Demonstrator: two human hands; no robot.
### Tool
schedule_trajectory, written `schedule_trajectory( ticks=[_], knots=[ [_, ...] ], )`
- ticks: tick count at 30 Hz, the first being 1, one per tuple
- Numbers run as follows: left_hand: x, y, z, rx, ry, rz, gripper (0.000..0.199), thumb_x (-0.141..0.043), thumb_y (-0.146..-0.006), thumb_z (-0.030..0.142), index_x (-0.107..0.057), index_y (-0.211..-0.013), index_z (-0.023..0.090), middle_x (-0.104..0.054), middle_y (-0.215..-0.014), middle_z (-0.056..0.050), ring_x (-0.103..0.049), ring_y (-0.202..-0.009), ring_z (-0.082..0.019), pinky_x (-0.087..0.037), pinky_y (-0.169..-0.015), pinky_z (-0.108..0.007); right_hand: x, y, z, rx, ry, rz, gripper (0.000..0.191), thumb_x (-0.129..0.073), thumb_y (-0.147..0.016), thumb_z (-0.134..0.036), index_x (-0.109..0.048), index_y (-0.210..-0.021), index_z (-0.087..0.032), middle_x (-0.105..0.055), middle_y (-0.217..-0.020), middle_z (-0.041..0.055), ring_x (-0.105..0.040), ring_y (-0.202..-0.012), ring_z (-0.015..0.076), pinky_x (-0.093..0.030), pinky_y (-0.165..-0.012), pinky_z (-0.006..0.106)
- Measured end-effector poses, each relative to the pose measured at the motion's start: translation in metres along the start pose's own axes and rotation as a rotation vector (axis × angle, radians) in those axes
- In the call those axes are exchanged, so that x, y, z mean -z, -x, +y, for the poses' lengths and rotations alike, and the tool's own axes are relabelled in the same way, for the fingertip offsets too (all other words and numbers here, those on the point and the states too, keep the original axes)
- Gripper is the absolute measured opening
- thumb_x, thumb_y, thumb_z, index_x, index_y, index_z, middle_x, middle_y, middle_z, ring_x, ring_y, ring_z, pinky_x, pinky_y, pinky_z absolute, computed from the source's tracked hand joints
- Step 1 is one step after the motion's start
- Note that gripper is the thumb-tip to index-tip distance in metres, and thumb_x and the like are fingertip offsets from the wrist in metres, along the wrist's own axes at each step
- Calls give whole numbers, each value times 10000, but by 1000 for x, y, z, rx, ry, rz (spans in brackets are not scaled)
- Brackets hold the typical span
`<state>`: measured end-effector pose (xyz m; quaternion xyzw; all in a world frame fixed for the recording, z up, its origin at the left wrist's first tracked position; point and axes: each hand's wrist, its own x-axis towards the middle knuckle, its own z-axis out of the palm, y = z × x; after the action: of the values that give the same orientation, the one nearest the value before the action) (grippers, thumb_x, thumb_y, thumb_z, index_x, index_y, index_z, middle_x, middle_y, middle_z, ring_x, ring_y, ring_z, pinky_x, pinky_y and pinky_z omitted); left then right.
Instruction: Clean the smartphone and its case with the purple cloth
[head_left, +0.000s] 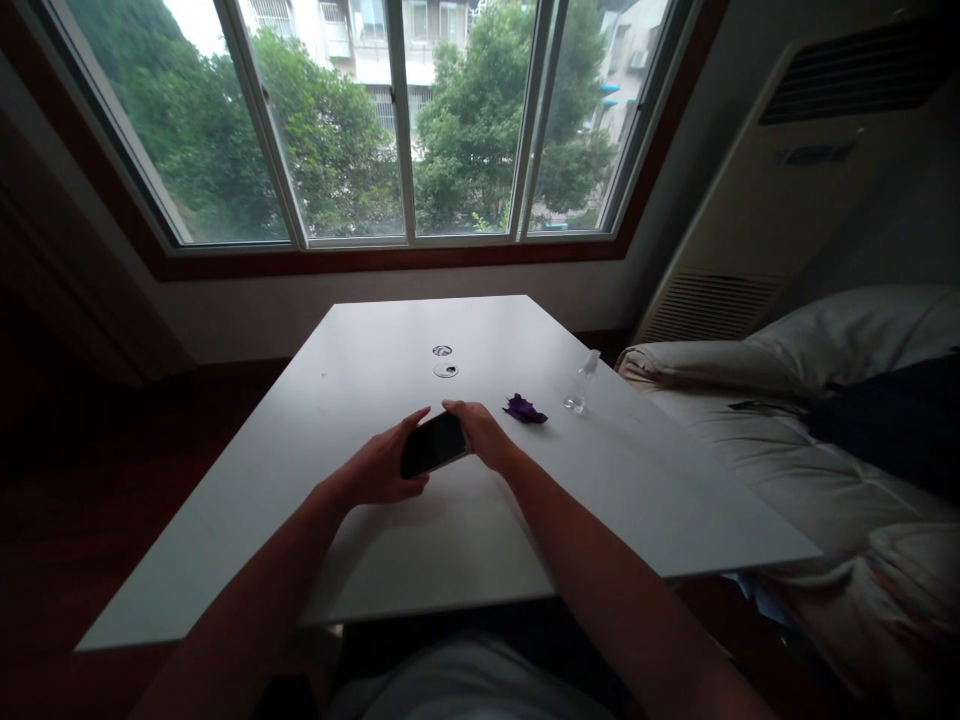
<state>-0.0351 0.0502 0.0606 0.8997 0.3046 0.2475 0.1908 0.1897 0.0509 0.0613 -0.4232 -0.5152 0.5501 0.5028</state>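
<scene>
A dark-screened smartphone (435,445) is held above the white table (390,570), tilted, its screen facing me. My left hand (384,462) grips its left end, with the thumb along the top edge and fingers at the lower edge. On the other end, my right hand (480,432) is closed around the phone's right side; some of its fingers are hidden behind it. A crumpled purple cloth (525,409) lies just right of my right hand. Farther right stands a clear spray bottle (581,383).
Two small round discs (445,370) lie near the table's far middle, one behind the other. A window (405,130) is beyond the table. A bed or sofa with pale covers (697,410) borders the right side, near a floor-standing air conditioner (780,170).
</scene>
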Motion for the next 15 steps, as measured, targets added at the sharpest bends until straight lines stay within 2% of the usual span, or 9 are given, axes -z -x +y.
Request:
schedule_trajectory(
  ticks=[3, 10, 15],
  knots=[
    [2, 1, -2, 13, -12, 3, 1061, -725, -723, 294, -150, -1614, 321, -586, -1310, -112, -630, -944, -256, -514, -806, -387, 1, -3, 4, -32, 3, 23, 421, -624, -850, -545, -518, -686, -172, -452, -520, -31, -387, -414, 91, -310, -370, 215],
    [7, 2, 1, 4, 39, 28, 1006, -726, -747, 324, -189, -1597, 309, -602, -1231, -99, -626, -895, -228, -509, -779, -359, -6, -4, 8, -108, -212, 13, 397, -643, -828, -538, -480, -711, -196, -421, -511, -47, -380, -404, 97, -290, -353, 218],
    [6, 2, 1, 14, 156, 29, 978, -731, -768, 316, -198, -1588, 303, -601, -1215, -87, -625, -915, -219, -507, -808, -358, -14, -1, 2, -66, -206, 26, 413, -609, -841, -556, -444, -689, -210, -387, -498, -52, -366, -390, 99, -273, -344, 228]
  ],
)
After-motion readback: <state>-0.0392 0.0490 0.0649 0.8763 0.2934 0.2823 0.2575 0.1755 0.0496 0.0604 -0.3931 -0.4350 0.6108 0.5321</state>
